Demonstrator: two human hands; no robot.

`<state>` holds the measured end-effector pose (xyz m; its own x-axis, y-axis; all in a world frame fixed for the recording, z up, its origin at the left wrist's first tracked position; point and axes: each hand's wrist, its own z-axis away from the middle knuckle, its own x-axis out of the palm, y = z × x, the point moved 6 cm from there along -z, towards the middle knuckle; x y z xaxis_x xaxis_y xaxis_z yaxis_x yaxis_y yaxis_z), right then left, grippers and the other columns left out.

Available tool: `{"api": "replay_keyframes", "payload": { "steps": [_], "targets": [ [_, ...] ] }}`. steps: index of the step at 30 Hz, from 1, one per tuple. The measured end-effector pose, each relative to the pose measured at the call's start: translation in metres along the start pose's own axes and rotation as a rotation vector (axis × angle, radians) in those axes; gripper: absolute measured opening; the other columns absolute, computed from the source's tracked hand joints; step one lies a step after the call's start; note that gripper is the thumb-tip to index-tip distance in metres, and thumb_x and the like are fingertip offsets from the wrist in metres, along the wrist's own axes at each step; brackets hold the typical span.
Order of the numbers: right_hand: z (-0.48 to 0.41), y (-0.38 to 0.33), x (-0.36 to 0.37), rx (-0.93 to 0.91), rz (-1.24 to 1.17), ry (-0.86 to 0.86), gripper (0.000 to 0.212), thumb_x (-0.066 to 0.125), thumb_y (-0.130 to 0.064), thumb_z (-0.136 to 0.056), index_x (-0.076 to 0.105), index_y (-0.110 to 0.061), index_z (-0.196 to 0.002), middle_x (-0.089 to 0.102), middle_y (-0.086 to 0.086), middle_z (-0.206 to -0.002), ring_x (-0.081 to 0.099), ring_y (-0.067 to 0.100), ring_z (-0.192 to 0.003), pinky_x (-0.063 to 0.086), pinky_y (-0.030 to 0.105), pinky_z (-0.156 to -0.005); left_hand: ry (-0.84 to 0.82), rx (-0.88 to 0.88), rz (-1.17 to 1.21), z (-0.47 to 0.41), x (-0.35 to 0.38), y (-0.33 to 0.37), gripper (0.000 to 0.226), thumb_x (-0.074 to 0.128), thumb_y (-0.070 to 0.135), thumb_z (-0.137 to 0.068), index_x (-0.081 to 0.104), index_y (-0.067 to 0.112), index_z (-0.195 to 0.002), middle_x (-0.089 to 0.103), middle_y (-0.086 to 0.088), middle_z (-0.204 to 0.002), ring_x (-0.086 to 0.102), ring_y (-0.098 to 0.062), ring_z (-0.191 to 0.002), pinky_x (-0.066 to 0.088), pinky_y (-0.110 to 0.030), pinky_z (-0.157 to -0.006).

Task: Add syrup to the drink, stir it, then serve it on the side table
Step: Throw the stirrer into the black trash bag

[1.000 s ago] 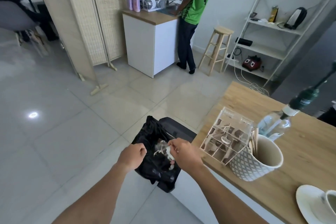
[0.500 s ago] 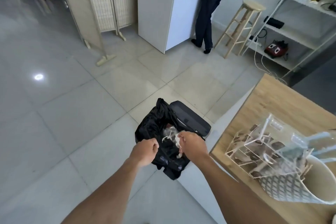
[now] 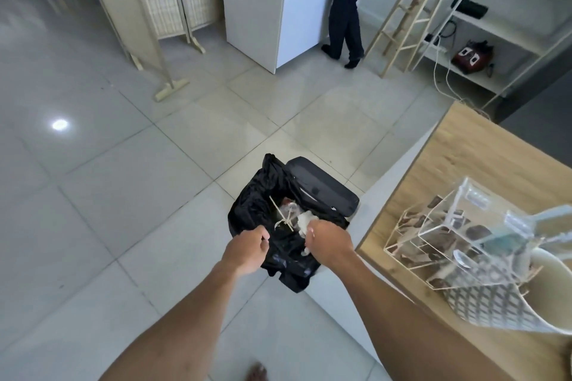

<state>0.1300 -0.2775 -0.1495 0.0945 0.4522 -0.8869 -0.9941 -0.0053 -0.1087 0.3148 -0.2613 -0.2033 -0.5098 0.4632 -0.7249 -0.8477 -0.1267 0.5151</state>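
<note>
Reaching down over a bin [image 3: 322,187] on the floor, both hands hover just above its black bag [image 3: 263,204]. The left hand [image 3: 247,249] is curled, with its fingers pinched at the near edge of the bag, though I cannot tell if it really grips it. The right hand [image 3: 329,243] is closed on a small white scrap [image 3: 305,221], maybe a wrapper.

I think the step is throwing away trash. To do it well, hold the scrap right over the hole, then let go so it falls inside and not on the floor.

A thin stick [image 3: 280,213] lies in the bin, just past the hands. Its long way runs from far-left to near-right.

The drink and syrup cannot be seen. To the right of the right hand is a wooden table [image 3: 464,164] with a clear box [image 3: 439,226] and a patterned cup [image 3: 495,303], both blurry.
</note>
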Motion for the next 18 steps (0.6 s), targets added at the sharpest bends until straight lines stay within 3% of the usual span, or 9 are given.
{"api": "replay_keyframes", "payload": {
  "steps": [3,6,9,13,18],
  "targets": [
    [0.006,0.004,-0.01,0.015,-0.081,0.042,0.032,0.033,-0.025,-0.1,0.062,-0.013,-0.104,0.068,0.008,-0.103,0.067,0.03,-0.089,0.053,0.038,-0.075,0.022,0.021,-0.017,0.003,-0.005,0.016,0.024,0.036,0.023,-0.099,0.059,0.019,-0.102,0.067,-0.001,-0.085,0.064,-0.028,-0.085,0.049,-0.036,-0.072],
    [0.017,0.002,-0.022,0.003,-0.175,0.113,0.036,0.03,-0.03,-0.1,0.062,-0.013,-0.096,0.071,0.007,-0.094,0.068,0.028,-0.084,0.057,0.043,-0.079,0.043,0.038,-0.034,0.006,-0.011,0.028,0.034,0.032,0.031,-0.101,0.061,0.014,-0.095,0.07,-0.005,-0.088,0.064,-0.028,-0.083,0.048,-0.036,-0.071],
    [0.031,0.004,-0.025,0.0,-0.224,0.165,0.043,0.027,-0.035,-0.102,0.063,-0.011,-0.098,0.07,0.01,-0.097,0.068,0.029,-0.085,0.056,0.039,-0.076,0.048,0.065,-0.05,0.013,-0.012,0.039,0.035,0.031,0.03,-0.102,0.061,0.012,-0.093,0.07,-0.004,-0.091,0.065,-0.026,-0.083,0.052,-0.039,-0.074],
    [0.056,0.005,-0.016,0.017,-0.249,0.187,0.045,0.028,-0.036,-0.103,0.062,-0.006,-0.103,0.067,0.019,-0.102,0.066,0.036,-0.089,0.043,0.035,-0.067,0.059,0.083,-0.096,0.033,-0.009,0.053,0.03,0.034,0.021,-0.1,0.063,0.018,-0.1,0.071,0.001,-0.094,0.066,-0.025,-0.088,0.053,-0.037,-0.077],
    [0.101,0.022,0.006,0.069,-0.381,0.129,0.039,0.031,-0.035,-0.101,0.057,-0.012,-0.082,0.069,0.014,-0.093,0.058,0.029,-0.077,0.045,0.034,-0.069,0.055,0.049,-0.114,0.071,0.009,0.062,0.031,0.033,0.027,-0.098,0.063,0.019,-0.096,0.073,-0.002,-0.091,0.066,-0.025,-0.086,0.054,-0.038,-0.078]
  ]
}}
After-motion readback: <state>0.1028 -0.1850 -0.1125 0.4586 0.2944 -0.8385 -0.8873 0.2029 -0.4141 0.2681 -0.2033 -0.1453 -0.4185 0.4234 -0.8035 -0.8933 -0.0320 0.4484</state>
